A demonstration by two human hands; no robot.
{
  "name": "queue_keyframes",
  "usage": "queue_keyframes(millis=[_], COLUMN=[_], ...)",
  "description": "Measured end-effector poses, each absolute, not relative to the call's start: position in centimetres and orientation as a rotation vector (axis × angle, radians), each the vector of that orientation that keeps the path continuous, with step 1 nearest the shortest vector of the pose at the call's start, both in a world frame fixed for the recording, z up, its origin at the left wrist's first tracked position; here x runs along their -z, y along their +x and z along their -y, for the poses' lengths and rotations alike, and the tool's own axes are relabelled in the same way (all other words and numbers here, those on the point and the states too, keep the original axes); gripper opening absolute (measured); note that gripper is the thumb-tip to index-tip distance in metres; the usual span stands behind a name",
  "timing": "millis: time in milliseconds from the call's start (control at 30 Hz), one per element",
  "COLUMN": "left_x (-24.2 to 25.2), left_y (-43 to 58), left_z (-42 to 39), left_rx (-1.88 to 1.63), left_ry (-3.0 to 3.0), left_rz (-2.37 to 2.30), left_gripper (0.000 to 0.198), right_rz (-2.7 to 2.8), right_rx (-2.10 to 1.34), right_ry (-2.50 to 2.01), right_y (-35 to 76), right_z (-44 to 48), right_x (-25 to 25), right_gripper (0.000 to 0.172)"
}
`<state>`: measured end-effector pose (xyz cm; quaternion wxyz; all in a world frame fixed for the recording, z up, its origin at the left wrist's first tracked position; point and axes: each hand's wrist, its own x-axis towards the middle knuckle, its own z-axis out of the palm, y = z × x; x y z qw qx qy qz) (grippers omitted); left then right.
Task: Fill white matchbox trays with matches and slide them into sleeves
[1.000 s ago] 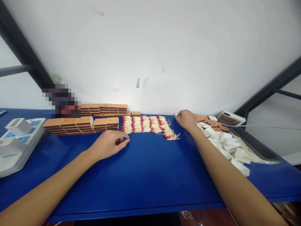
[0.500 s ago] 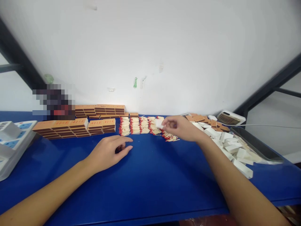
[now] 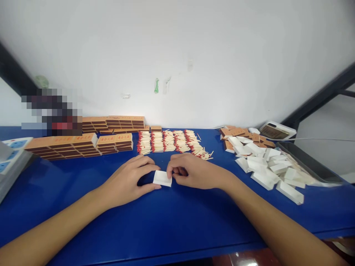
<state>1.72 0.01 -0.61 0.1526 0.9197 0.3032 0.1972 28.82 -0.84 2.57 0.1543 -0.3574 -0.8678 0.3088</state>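
A small white matchbox tray [image 3: 162,178] lies on the blue table [image 3: 177,218] between my two hands. My right hand [image 3: 191,171] pinches its right edge with curled fingers. My left hand [image 3: 130,179] curves around its left side, thumb and fingertips touching it. Behind them, rows of red-tipped matches [image 3: 169,141] lie in bundles. Stacks of orange matchboxes [image 3: 80,142] stand to the left.
A pile of white inner trays [image 3: 266,166] lies at the right, with orange sleeves [image 3: 235,133] behind it. A black tray [image 3: 307,162] and a white device [image 3: 277,130] sit at the far right. A white power strip [image 3: 11,155] is at the left edge.
My right hand carried a white tray from the right-hand pile across the matches to the middle of the table. My left hand moved in to meet it.
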Motion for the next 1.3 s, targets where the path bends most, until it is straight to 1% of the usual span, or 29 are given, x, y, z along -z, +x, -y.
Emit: queue_keyframes(millis=[67, 133, 233, 367, 433, 567, 633, 700, 833, 1000, 1100, 1133, 1233, 1267, 1300], left_x=[0.5, 0.5, 0.6, 0.7, 0.7, 0.6, 0.6, 0.7, 0.5, 0.1, 0.3, 0.4, 0.9, 1.0, 1.1], left_y=[1.8, 1.7, 1.5, 1.4, 1.5, 1.6, 1.6, 1.5, 1.7, 2.2, 2.1, 2.0, 1.6, 1.5, 1.5], left_z=[0.0, 0.0, 0.0, -0.1, -0.1, 0.0, -0.1, -0.1, 0.3, 1.0, 0.7, 0.4, -0.2, -0.4, -0.4], left_rx=[-0.564, -0.597, -0.642, -0.606, -0.594, -0.615, -0.623, -0.632, -0.674, -0.794, -0.878, -0.889, -0.822, -0.782, -0.742], left_ry=[2.632, 2.623, 2.623, 2.649, 2.648, 2.623, 2.623, 2.621, 2.55, 2.384, 2.469, 2.517, 2.609, 2.616, 2.614], left_rz=[-0.862, -0.894, -0.967, -0.951, -0.939, -0.936, -0.939, -0.947, -0.922, -0.812, -0.881, -0.913, -0.973, -0.972, -0.958], left_gripper=[0.029, 0.035, 0.045, 0.043, 0.044, 0.049, 0.049, 0.046, 0.043, 0.026, 0.022, 0.024, 0.049, 0.053, 0.052], right_rz=[2.491, 2.494, 2.505, 2.528, 2.515, 2.4, 2.355, 2.332, 2.353, 2.387, 2.409, 2.414, 2.418, 2.417, 2.416], right_rx=[-0.833, -0.791, -0.742, -0.723, -0.751, -0.95, -0.99, -0.919, -0.626, -0.574, -0.561, -0.567, -0.586, -0.588, -0.588], right_ry=[-1.058, -1.092, -1.12, -1.135, -1.138, -1.083, -1.061, -1.099, -1.277, -1.293, -1.282, -1.278, -1.241, -1.218, -1.192], right_y=[28.6, 28.5, 28.5, 28.4, 28.3, 27.9, 27.9, 27.9, 28.2, 28.2, 28.0, 27.9, 27.7, 27.5, 27.4], right_z=[1.1, 1.3, 1.4, 1.5, 1.6, 1.8, 1.8, 1.7, 1.1, 0.9, 1.0, 1.1, 1.4, 1.4, 1.5], right_x=[-2.6, -2.6, -2.5, -2.5, -2.5, -2.6, -2.6, -2.6, -2.3, -1.9, -1.9, -1.8, -1.4, -1.2, -1.0], right_gripper=[0.027, 0.025, 0.016, 0.013, 0.013, 0.015, 0.014, 0.014, 0.015, 0.013, 0.014, 0.012, 0.01, 0.01, 0.011])
